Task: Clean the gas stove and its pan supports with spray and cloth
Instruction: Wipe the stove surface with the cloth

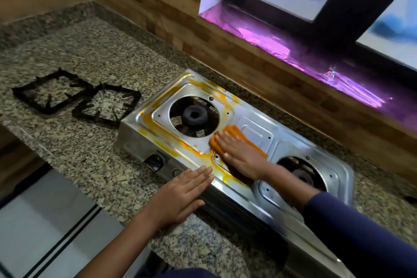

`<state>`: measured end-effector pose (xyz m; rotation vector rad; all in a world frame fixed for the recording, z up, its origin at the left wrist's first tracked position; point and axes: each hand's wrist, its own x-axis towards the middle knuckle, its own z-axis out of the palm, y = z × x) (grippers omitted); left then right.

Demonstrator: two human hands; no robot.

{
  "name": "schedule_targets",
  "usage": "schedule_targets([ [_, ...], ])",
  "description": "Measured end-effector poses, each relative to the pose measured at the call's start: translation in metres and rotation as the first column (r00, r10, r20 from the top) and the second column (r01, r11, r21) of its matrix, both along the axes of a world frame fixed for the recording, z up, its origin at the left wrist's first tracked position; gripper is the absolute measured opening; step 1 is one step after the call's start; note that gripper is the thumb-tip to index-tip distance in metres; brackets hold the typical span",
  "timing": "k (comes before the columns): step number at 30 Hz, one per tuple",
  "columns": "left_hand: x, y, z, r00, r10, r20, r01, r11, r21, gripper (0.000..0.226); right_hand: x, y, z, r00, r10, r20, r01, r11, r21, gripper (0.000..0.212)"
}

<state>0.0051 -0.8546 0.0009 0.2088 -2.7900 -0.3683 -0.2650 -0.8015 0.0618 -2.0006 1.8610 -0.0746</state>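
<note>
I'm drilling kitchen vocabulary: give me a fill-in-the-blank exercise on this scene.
1. The right hand presses an ___ cloth on the stove.
2. ___ grates lie on the counter.
3. Yellow stains ring the ___ burner.
Missing: orange; two; left.

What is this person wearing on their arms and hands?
The left hand and right hand are bare: no gloves, rings or watch show. A dark navy sleeve covers the right arm short of the wrist; the left forearm shows bare.
</note>
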Motion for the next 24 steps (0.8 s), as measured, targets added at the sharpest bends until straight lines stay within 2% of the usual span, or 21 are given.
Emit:
schedule_targets([
  [3,-0.001,0.002,-0.001,1.0,0.009,-0.003,-0.009,1.0,-0.009,0.061,0.032,0.031,0.0,0.999,-0.015,0.041,0.014,1.0,0.017,0.058],
  [6,0.004,-0.002,-0.004,0.999,0.052,0.008,-0.052,0.999,0.008,0.064,0.06,0.046,0.004,0.989,-0.138,0.053,0.135,0.99,0.046,0.059],
  [8,0.013,-0.01,-0.004,0.988,0.154,0.019,-0.154,0.987,0.039,0.066,0.077,0.046,0.006,0.966,-0.254,0.05,0.25,0.965,0.083,0.059],
  [11,0.031,-0.03,-0.002,0.937,0.345,0.053,-0.349,0.932,0.103,0.066,0.101,0.034,0.005,0.907,-0.418,0.057,0.408,0.903,0.135,0.061],
  [15,0.055,-0.061,-0.001,0.852,0.517,0.081,-0.524,0.838,0.155,0.065,0.126,-0.001,0.0,0.856,-0.513,0.059,0.503,0.854,0.131,0.064],
  [20,0.069,-0.098,0.003,0.773,0.629,0.077,-0.626,0.739,0.248,0.067,0.156,-0.058,0.005,0.804,-0.588,0.088,0.567,0.803,0.186,0.068],
  [24,0.077,-0.13,0.004,0.739,0.667,0.094,-0.649,0.667,0.367,0.069,0.169,-0.104,0.021,0.684,-0.706,0.182,0.629,0.698,0.343,0.067],
])
